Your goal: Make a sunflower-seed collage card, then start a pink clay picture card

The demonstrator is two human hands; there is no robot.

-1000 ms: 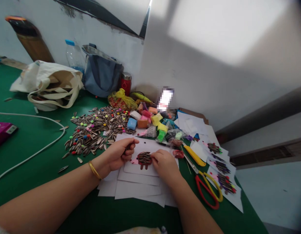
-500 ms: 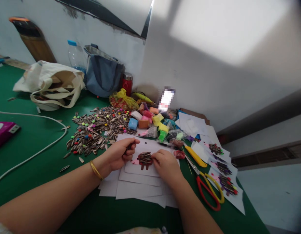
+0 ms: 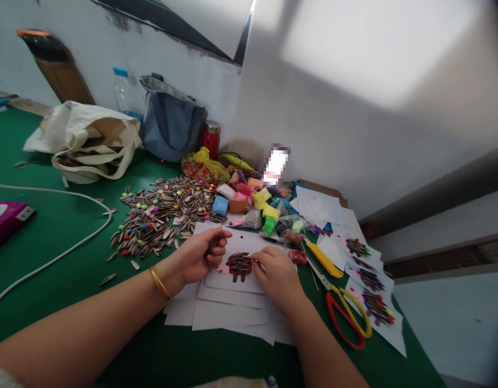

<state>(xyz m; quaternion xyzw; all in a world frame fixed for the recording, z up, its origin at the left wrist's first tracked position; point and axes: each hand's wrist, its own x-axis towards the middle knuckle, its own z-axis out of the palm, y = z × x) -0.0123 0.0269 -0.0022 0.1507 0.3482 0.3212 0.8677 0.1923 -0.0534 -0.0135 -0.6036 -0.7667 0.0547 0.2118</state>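
Observation:
A small clay hedgehog (image 3: 240,263), brown with a pink face and short legs, lies on white paper (image 3: 232,296); striped sunflower seeds stick in its back. My right hand (image 3: 276,275) is at its right edge, thumb and forefinger pinched on what looks like a sunflower seed (image 3: 253,260). Just left of the hedgehog, my left hand (image 3: 201,253) is held above the paper with its fingers curled in, and dark seeds show partly inside them. A large pile of sunflower seeds (image 3: 163,215) mixed with coloured ones spreads beyond my left hand.
Behind the paper lie packets of coloured clay (image 3: 237,205). Scissors (image 3: 341,307), a yellow cutter (image 3: 323,259) and sheets with finished-looking hedgehogs (image 3: 376,307) are on the right. A white cable (image 3: 71,248), a cloth bag (image 3: 99,145) and a blue bag (image 3: 170,121) stand on the left.
My right thumb and fingertips have shifted very slightly at the hedgehog's right edge. My left hand stays almost where it was.

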